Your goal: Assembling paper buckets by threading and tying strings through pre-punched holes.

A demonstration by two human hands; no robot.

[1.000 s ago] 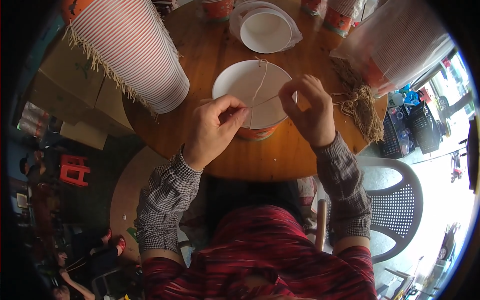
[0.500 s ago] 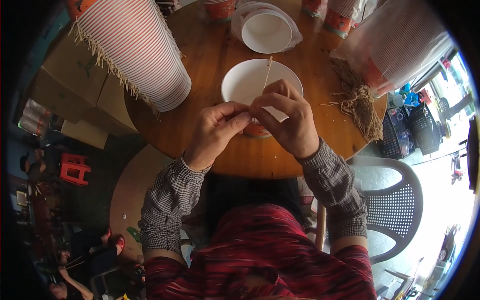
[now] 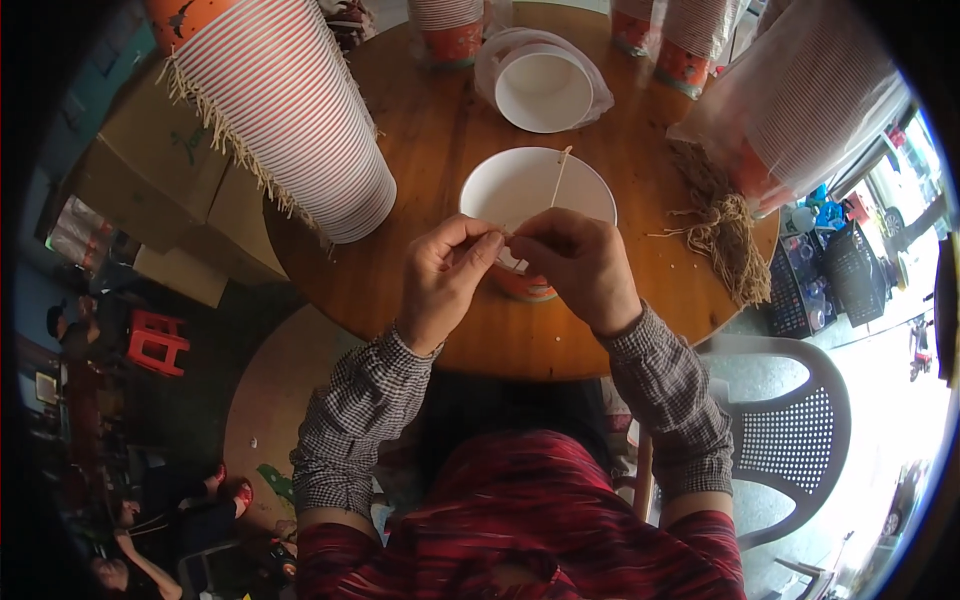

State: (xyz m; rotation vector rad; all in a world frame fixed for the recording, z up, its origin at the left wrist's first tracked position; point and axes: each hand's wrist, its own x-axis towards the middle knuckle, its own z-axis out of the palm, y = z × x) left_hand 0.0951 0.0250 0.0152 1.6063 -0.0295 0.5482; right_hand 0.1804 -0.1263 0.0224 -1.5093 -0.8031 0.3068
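A white paper bucket [image 3: 487, 190] with an orange outside stands open end up near the table's front edge. From its far rim a thin tan string [image 3: 560, 178] runs down behind my right hand. Over the bucket's near rim, my left hand [image 3: 442, 272] is closed, thumb and forefinger pinched on a bit of string. My right hand [image 3: 588, 268] meets it there with bent fingers, also pinching the string. The fingertips almost touch, and they hide most of the string between them.
A tall leaning stack of buckets [image 3: 290, 110] with strings hanging along it is at left. At right lie a bundle of tan strings [image 3: 735, 250] and a plastic-wrapped stack [image 3: 800, 100]. Another white bucket [image 3: 545, 90] sits behind. A grey chair [image 3: 790, 440] stands at right.
The whole view has shifted, so the table things appear slightly lower. My right hand's fingers have turned downward at the near rim; both hands remain together there.
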